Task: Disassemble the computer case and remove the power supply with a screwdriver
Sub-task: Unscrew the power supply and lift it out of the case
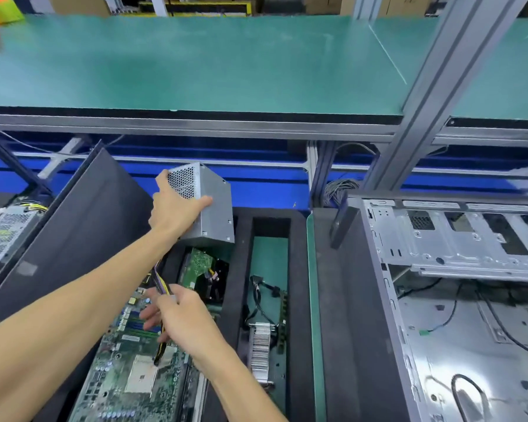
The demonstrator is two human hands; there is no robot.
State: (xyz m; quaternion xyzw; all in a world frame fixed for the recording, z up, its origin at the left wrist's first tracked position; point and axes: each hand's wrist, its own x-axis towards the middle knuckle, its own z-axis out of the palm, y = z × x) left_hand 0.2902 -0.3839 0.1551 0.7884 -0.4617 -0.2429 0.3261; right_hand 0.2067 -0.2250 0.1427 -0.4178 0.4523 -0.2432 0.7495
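The left hand (177,205) grips the power supply (209,205) by its mesh end, fingers and thumb curled round the corner, holding the box in the air above the black foam tray (241,239). The right hand (180,315) is closed round the bundle of cables (162,287) that hangs from the box, over the motherboard (128,360) lying in the tray. The emptied case (457,284) stands open well to the right on the desk.

The power supply looks to be out of the case already, so the step is likely setting it down. To do that well, keep the cables gathered and lifted clear of the motherboard so no plug drags across its parts. Lower the box level into a free spot, away from the green circuit board (195,266) just beneath it, then lay the cables alongside instead of dropping them.
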